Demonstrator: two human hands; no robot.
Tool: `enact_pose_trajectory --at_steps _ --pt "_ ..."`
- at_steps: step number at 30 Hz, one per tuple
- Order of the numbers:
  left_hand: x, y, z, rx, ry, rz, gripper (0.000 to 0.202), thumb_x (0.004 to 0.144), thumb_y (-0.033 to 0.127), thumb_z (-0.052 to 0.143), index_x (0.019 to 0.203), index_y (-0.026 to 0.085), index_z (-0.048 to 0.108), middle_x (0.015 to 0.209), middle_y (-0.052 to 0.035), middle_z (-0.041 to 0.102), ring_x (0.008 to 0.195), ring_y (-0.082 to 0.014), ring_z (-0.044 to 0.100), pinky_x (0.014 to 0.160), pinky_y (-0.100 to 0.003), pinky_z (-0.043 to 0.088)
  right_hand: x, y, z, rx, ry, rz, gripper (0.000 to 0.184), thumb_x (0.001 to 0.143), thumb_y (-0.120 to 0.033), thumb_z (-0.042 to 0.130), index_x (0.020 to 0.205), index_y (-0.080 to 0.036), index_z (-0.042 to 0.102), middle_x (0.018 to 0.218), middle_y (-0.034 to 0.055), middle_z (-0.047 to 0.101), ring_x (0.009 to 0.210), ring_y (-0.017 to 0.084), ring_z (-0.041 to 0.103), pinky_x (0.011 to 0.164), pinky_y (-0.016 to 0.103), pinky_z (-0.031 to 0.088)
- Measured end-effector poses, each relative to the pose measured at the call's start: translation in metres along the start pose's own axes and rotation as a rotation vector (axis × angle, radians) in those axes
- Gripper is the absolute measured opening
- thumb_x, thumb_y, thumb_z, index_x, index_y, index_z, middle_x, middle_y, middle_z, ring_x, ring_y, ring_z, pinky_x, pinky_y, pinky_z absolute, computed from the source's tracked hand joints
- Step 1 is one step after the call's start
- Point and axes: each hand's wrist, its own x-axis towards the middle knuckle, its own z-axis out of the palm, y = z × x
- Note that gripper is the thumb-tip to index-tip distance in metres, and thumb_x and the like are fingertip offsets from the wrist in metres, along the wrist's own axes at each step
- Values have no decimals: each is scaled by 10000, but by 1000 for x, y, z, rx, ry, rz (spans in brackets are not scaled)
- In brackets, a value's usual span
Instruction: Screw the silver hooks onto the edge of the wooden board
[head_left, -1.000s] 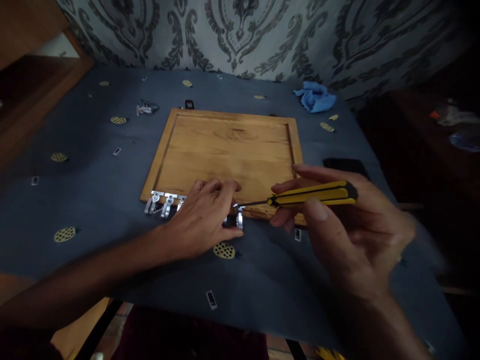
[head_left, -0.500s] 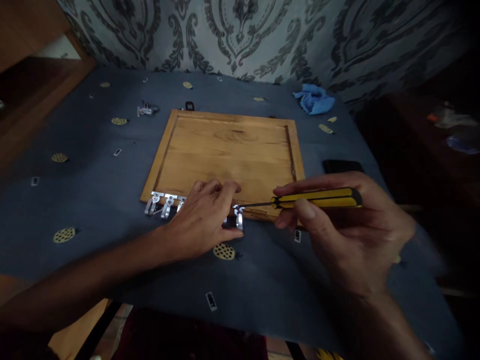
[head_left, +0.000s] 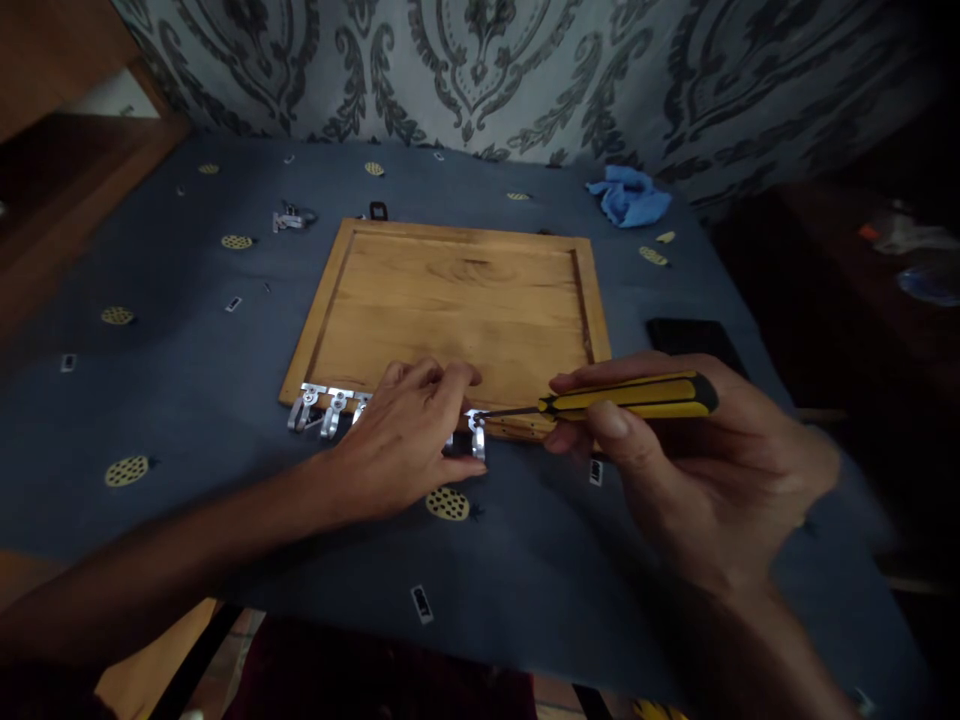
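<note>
A framed wooden panel lies flat, with several shiny metal fittings with curved loops along its near edge. My left hand lies over that edge, hiding part of the row. Its fingers bend onto the panel, and the thumb presses the loop of the rightmost metal fitting, gripping it against the wood. In my right hand, closed between thumb and fingers, is a yellow and black screwdriver. It points left, almost level, its tip at the top of that rightmost fitting.
A blue patterned cloth covers the table. Behind the panel are a loose metal fitting, a small black piece and a crumpled blue cloth. A black flat object sits right of the panel. Patterned fabric hangs behind.
The screwdriver's handle has shifted slightly left and its grip has turned a little within my right hand. My left hand stays in place on the fitting and panel.
</note>
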Motion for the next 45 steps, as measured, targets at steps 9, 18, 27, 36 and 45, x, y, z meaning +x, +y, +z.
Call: enact_pose_trajectory --at_steps 9,18,27,36,45 --pt "0 -1 1 -2 5 10 626 738 335 850 1205 182 461 1105 -85 680 1146 -305 583 954 -436 421 1 -1 4 52 16 79 145 828 -175 742 948 -255 729 902 -10 738 545 114 682 450 235 557" --pt "-1 -1 0 -2 5 13 579 766 336 817 1194 193 452 1081 -79 661 1139 -308 581 947 -450 423 19 -8 14 152 -48 209 256 766 -341 815 917 -244 632 734 -50 717 472 115 658 444 221 570" --pt "-1 -1 0 -21 7 20 573 764 333 817 1179 179 454 1078 -88 653 1149 -315 575 948 -451 422 23 -6 22 115 -59 197 205 775 -362 802 829 -203 685 797 -26 726 431 72 602 378 195 514" --pt "-2 -4 2 -11 22 38 617 769 356 819 1223 162 450 1094 -90 655 1135 -306 575 941 -436 420 9 4 28 144 143 122 177 810 -298 775 797 -224 615 718 -44 705 387 79 575 353 208 476" --pt "-2 -3 1 -20 21 35 608 756 343 836 1199 174 456 1123 -85 667 1139 -296 576 943 -428 415 7 7 24 167 248 53 172 837 -281 756 824 -215 597 817 -19 745 378 66 561 335 208 443"
